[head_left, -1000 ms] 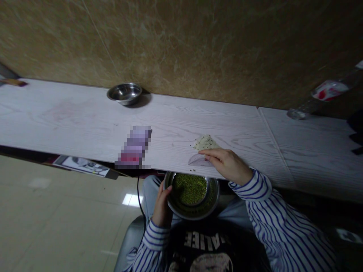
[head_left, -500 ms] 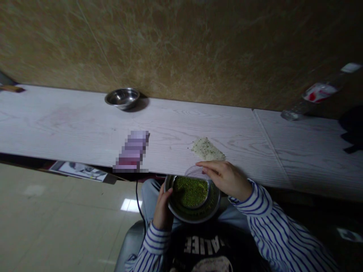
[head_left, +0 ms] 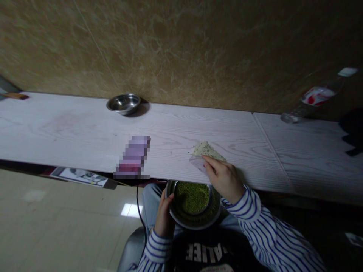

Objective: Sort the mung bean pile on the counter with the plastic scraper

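Observation:
My left hand [head_left: 165, 212] is closed on the left rim of a metal bowl [head_left: 195, 223], which rests at my lap below the table's front edge. Green beans [head_left: 193, 196], small and round like mung beans, cover its bottom. Between the thumb and fingers of my right hand [head_left: 224, 174] is a thin, clear, round-edged plastic piece [head_left: 197, 162]. It lies against the near side of a pile of white grains [head_left: 206, 148] that look like rice, with dark green specks among them. My right fingers partly hide the pile's near edge.
A small steel bowl [head_left: 124, 105] stands on the white wood-grain table [head_left: 167, 128] against the wall. Left of the pile lies a blurred-out pinkish object [head_left: 132, 156]. A plastic bottle [head_left: 317, 95] stands at the right, near a black object [head_left: 353, 128]. A cable [head_left: 137, 204] hangs down.
My right hand has moved the plastic piece from the table edge above the bowl forward to the white pile. My left hand keeps its grip on the bowl. The view has shifted slightly.

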`<state>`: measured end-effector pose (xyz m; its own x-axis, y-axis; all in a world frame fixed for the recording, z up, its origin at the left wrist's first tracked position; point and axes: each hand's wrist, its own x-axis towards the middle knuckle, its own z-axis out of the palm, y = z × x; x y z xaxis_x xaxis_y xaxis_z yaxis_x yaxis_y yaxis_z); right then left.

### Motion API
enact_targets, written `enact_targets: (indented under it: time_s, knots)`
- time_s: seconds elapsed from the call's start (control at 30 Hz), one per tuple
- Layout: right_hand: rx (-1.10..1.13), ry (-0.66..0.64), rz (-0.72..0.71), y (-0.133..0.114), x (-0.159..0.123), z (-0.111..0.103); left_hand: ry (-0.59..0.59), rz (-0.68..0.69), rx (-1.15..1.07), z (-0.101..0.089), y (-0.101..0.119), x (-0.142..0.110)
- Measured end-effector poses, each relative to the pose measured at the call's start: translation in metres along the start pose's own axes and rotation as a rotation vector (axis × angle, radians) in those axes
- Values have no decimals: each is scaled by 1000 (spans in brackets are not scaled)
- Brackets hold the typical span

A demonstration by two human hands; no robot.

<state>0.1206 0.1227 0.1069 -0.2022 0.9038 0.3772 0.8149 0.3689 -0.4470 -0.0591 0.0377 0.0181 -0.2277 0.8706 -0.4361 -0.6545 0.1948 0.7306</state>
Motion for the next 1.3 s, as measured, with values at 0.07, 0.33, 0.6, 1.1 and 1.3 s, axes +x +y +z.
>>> enact_targets:
  time_s: [0.07, 0.33, 0.6, 1.1, 1.3]
  knots:
    - [-16, 0, 1, 0, 0, 3, -3, -1, -8, -2, -2, 2]
    - [44, 41, 112, 18, -1, -10, 43, -8, 36, -2, -4, 5]
    - [355, 26, 375, 89, 53, -43, 27, -32, 58, 8, -1, 1]
    - [665, -245, 516, 103, 115, 6, 33, -24, 50, 11, -3, -4]
    - [688, -288, 519, 88, 104, 4, 56, 33, 91, 16, -3, -6]
